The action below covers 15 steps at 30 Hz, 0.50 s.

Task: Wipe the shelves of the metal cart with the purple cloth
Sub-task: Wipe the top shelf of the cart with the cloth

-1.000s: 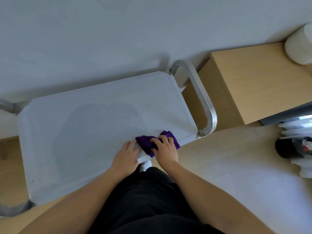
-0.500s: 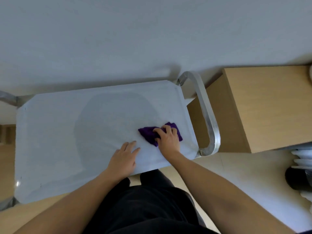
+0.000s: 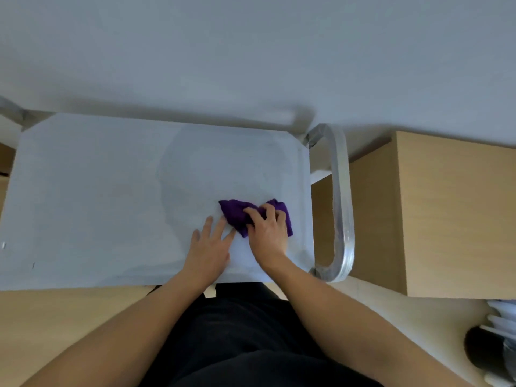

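The metal cart's top shelf [image 3: 97, 196] spreads flat and grey below me, with a curved handle [image 3: 342, 196] at its right end. A crumpled purple cloth [image 3: 234, 212] lies on the shelf near the right front corner. My right hand [image 3: 269, 233] presses down on the cloth with its fingers curled over it. Just left of the cloth, my left hand [image 3: 210, 247] rests flat on the shelf, fingers spread, fingertips close to the cloth's edge. Lower shelves are hidden under the top one.
A pale wooden cabinet [image 3: 446, 213] stands right of the cart handle. A grey wall [image 3: 251, 51] runs behind the cart. A black round object [image 3: 480, 350] and white items sit at the lower right. Wooden floor [image 3: 55, 325] shows in front.
My right hand has pushed the cloth from the shelf's front edge further onto the shelf. My left hand stays flat beside it. My view has shifted so the cart sits more squarely.
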Tool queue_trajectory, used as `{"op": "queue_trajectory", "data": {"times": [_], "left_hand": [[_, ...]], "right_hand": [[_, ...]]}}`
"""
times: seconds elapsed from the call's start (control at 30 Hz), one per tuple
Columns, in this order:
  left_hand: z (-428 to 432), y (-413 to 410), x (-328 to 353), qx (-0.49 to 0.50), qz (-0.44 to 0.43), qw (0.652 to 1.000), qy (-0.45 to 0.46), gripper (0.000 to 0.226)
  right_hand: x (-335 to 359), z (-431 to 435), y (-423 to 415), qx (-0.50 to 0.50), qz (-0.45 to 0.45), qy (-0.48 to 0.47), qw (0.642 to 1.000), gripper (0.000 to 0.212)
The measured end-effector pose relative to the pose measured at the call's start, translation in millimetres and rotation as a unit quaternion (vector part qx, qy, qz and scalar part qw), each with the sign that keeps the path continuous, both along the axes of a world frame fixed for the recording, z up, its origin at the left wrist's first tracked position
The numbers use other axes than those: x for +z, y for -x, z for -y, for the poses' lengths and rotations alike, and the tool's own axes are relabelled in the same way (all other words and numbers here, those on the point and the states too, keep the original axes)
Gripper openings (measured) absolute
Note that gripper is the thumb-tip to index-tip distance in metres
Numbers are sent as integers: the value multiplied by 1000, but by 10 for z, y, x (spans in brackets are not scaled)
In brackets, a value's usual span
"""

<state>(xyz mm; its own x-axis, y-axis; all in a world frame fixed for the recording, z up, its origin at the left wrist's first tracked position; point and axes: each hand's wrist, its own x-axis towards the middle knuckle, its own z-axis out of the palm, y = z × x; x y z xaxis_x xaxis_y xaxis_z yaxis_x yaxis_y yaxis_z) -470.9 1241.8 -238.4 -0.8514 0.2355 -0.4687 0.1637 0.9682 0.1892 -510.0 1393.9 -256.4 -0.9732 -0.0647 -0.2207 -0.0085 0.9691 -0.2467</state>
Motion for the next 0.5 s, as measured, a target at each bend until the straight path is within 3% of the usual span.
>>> {"op": "queue_trajectory", "data": {"times": [0.23, 0.33, 0.5], "left_hand": [[19, 23, -33, 10, 11, 1000, -3, 51], [48, 29, 9, 6, 16, 1000, -7, 52], [58, 26, 77, 35, 15, 998, -42, 52]], "right_hand": [[33, -91, 1084, -10, 1, -54, 998, 39], [39, 111, 842, -6, 7, -70, 997, 47], [50, 204, 342, 149, 14, 11, 989, 51]]}}
